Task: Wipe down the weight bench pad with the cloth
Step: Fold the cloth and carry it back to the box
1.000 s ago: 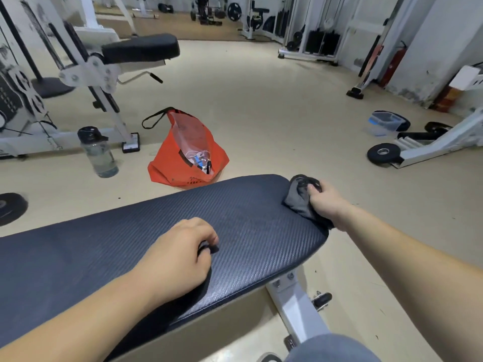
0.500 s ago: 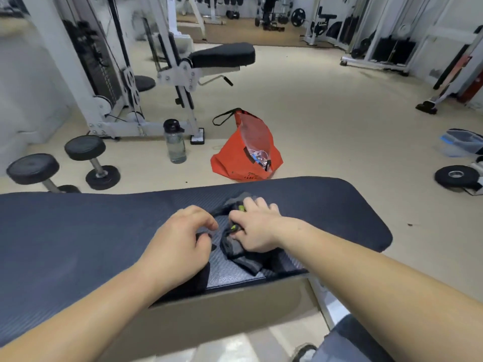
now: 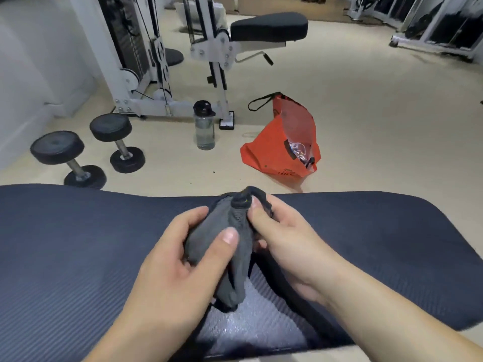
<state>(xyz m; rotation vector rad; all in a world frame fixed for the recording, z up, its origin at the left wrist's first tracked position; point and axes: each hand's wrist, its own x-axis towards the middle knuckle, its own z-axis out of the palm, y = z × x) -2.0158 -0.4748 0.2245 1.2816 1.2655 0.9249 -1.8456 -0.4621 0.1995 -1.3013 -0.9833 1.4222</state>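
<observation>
The dark blue textured bench pad [image 3: 78, 252] spans the lower half of the head view. A bunched grey cloth [image 3: 230, 231] is lifted just above the pad's middle, held between both hands. My left hand [image 3: 183, 265] grips its lower part, thumb pressed on the fabric. My right hand [image 3: 285, 239] pinches the cloth's upper folded edge with thumb and fingers. A dark edge of the cloth hangs down toward the pad between my wrists.
On the floor behind the pad lie an orange bag [image 3: 285, 142], a clear water bottle [image 3: 205, 125] and two black dumbbells [image 3: 86, 150]. A white cable machine [image 3: 146, 61] with a black seat [image 3: 269, 26] stands further back.
My right hand brought the cloth from the pad's right end to the middle. My left hand took hold of it too, and the cloth now sits lifted between both hands.
</observation>
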